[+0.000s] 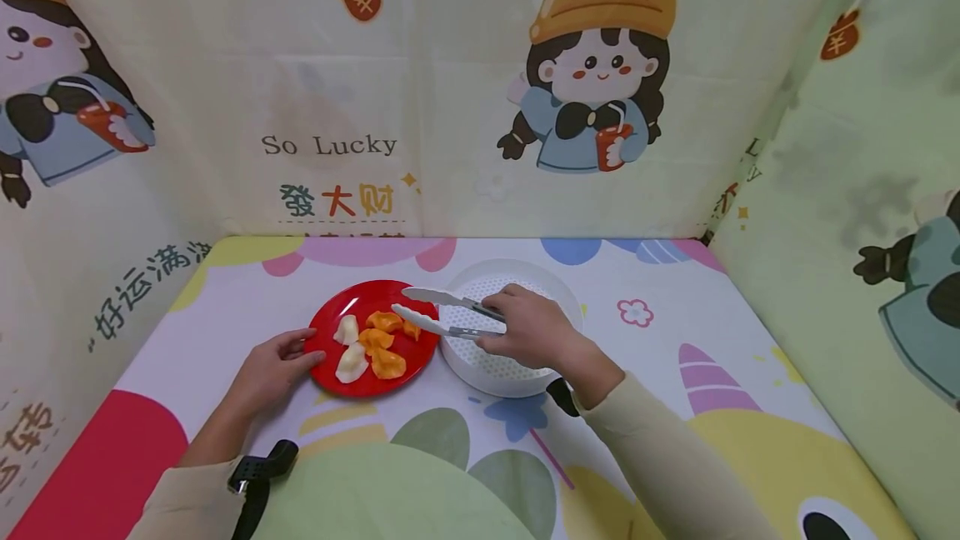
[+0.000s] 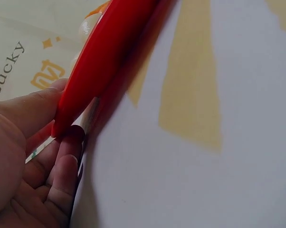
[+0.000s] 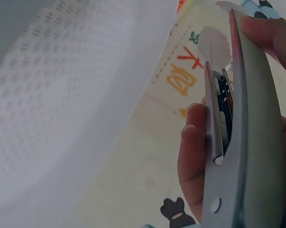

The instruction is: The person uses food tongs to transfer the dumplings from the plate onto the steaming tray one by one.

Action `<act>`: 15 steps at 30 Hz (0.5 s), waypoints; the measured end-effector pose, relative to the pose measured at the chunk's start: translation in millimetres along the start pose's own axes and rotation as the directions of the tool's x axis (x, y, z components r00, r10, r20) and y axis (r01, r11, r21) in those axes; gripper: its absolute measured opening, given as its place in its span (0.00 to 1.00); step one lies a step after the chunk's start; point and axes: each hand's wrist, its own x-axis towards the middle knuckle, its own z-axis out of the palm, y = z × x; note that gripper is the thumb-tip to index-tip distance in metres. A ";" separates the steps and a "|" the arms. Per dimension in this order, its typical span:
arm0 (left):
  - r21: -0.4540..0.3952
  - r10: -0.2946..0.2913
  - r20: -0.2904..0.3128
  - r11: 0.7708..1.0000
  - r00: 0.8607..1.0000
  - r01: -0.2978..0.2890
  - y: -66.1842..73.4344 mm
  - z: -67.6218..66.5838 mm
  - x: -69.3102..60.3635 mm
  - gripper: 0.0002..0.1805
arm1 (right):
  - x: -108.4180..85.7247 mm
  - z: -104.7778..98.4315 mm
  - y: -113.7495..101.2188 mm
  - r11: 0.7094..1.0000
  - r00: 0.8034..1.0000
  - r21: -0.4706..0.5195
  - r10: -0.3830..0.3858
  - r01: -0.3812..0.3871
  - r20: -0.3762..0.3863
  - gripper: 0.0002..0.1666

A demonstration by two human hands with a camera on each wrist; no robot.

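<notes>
My left hand (image 1: 273, 365) pinches the left rim of a red plate (image 1: 422, 357), thumb above and fingers beneath. In the left wrist view the plate (image 2: 107, 52) looks tilted, its near edge between thumb and fingers. On it lie two white dumplings (image 1: 352, 363) and several orange dumplings (image 1: 387, 364). Metal tongs (image 1: 429, 324) with pale tips are held in my right hand (image 1: 536, 332). Their tips are apart over the plate's right side, with nothing between them. The right wrist view shows the tongs' handle (image 3: 262, 133) in the grip.
Right of the plate stands a round white basket (image 1: 480, 384) with a perforated bottom, partly under my right hand. Both rest on a table with a colourful printed cover (image 1: 615, 373). A printed cloth (image 1: 457, 107) hangs behind the table, and more cloth hangs at both sides.
</notes>
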 end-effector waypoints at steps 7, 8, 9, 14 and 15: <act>0.011 0.033 0.004 0.999 0.999 -0.033 1.2 0.7 -0.8 0.38 | 17.7 5.5 -15.2 1.000 0.998 0.013 0.007 -0.008 0.064 0.31; 0.011 0.032 0.004 0.999 0.999 -0.032 1.2 0.8 -0.8 0.38 | 20.0 6.7 -17.0 1.000 0.997 0.014 0.010 -0.011 0.073 0.32; 0.010 0.030 0.004 0.999 1.000 -0.030 0.9 1.0 -0.7 0.38 | 22.4 7.8 -18.9 1.000 0.997 0.015 0.014 -0.016 0.081 0.33; 0.005 0.021 0.008 1.000 1.000 -0.021 -1.5 0.3 -0.9 0.38 | 32.8 13.2 -29.9 0.999 0.993 -0.006 0.034 -0.033 0.114 0.34; 0.004 0.020 0.009 1.000 1.000 -0.021 -1.9 0.2 -1.2 0.38 | 34.5 14.4 -31.8 0.999 0.992 -0.016 0.037 -0.035 0.117 0.34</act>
